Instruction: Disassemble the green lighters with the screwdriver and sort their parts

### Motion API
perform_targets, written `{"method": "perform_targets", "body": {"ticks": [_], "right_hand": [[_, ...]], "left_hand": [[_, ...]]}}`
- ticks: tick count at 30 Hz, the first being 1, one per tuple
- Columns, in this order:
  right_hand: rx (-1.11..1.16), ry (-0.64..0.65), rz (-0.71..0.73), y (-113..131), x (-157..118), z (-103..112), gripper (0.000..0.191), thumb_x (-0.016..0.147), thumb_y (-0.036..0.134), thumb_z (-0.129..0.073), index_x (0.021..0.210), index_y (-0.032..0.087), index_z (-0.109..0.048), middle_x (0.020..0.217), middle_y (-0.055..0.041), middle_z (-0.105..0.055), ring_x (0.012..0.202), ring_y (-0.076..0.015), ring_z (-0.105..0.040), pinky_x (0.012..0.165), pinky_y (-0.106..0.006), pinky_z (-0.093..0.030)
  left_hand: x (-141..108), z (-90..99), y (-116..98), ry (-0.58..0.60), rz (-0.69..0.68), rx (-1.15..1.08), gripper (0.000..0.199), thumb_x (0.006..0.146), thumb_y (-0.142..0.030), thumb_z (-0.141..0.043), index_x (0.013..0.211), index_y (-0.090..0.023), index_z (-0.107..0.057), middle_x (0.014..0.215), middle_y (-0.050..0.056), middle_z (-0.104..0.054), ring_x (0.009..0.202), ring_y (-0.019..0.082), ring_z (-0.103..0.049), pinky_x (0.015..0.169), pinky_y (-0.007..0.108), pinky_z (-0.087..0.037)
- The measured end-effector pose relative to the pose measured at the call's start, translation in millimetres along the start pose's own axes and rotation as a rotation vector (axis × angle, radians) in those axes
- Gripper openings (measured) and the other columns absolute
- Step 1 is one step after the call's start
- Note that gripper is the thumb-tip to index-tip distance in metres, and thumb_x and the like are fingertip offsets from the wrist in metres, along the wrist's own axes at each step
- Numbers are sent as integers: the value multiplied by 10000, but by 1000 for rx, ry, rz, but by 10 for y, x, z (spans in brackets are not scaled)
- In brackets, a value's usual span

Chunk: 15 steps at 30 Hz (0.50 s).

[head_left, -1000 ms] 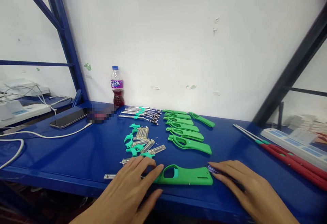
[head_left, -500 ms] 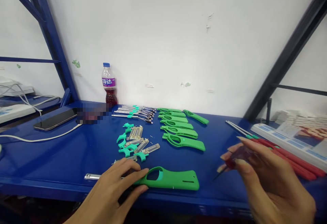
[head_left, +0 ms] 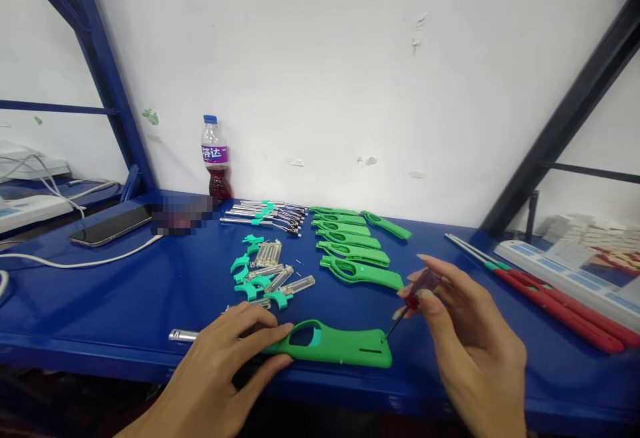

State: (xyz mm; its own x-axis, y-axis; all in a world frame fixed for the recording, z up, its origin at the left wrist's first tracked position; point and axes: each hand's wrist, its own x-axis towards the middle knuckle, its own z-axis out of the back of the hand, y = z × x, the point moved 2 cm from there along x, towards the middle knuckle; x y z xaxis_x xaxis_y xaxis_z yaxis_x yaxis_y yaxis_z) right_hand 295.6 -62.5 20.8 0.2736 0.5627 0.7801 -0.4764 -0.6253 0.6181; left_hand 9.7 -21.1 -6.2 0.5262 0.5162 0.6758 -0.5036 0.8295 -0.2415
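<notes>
A green long-neck lighter (head_left: 345, 350) lies along the front of the blue table, its metal tube pointing left. My left hand (head_left: 235, 351) is closed around its neck, covering where the tube meets the body. In my right hand (head_left: 457, 331) is a screwdriver (head_left: 419, 289) with a dark red handle, pinched between thumb and fingers. Its thin tip reaches the hole near the lighter's right end; whether it sits inside the hole I cannot tell. Behind the lighter are teal triggers (head_left: 279, 300) and clear fuel tanks (head_left: 299, 285).
Several green lighter shells (head_left: 363, 273) lie in a column mid-table, beside metal tubes with wires (head_left: 250, 223). Red lighters (head_left: 560, 305) and a power strip (head_left: 575, 285) lie on the right. A drink bottle (head_left: 216, 165) stands by the wall; a phone (head_left: 110, 225) lies left.
My right hand has moved left with the screwdriver, bringing its tip to the lighter's right end. My left hand keeps its hold on the lighter.
</notes>
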Motion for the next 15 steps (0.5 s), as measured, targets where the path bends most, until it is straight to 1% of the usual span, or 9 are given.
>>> {"method": "perform_targets", "body": {"ticks": [4,6,10,12,15], "right_hand": [[14,46,46,42,-2,-55,369,1017,203,-677,1348,364,-703,1095,-17,-690,866,-129,-709,679,-217,-654],[27,33,64,55,-5,-85,349,990,200,-714,1306,349,-719,1102,-19,-684,877,-140,-697,671,-237,-638],[40,-42,75,55,-3,-125,317,938,149,-765,1209,315,-749,991,0,-665,802,-132,-664,647,-249,-592],[39,-55,81,55,-2,-139,313,938,139,-762,1200,309,-752,939,11,-665,756,-126,-660,649,-254,-584],[28,-63,87,57,-5,-145,300,951,144,-747,1202,309,-753,918,12,-680,723,-126,-668,649,-260,-586]], "left_hand": [[-37,-31,24,19,37,-24,274,1077,-336,-617,1332,-300,-711,1075,29,-707,948,172,-700,817,266,-607],[-46,-39,32,22,43,-29,283,1077,-333,-618,1345,-304,-704,1086,31,-704,960,176,-694,821,271,-602],[-51,-33,29,21,30,-17,298,1076,-315,-620,1365,-310,-692,1090,24,-702,961,172,-691,837,278,-594],[-48,-28,23,21,24,-14,302,1075,-307,-620,1369,-309,-691,1085,24,-703,954,171,-692,835,282,-591],[-38,-28,18,15,21,-18,301,1077,-307,-615,1368,-301,-694,1086,33,-706,954,178,-693,829,290,-592]]}}
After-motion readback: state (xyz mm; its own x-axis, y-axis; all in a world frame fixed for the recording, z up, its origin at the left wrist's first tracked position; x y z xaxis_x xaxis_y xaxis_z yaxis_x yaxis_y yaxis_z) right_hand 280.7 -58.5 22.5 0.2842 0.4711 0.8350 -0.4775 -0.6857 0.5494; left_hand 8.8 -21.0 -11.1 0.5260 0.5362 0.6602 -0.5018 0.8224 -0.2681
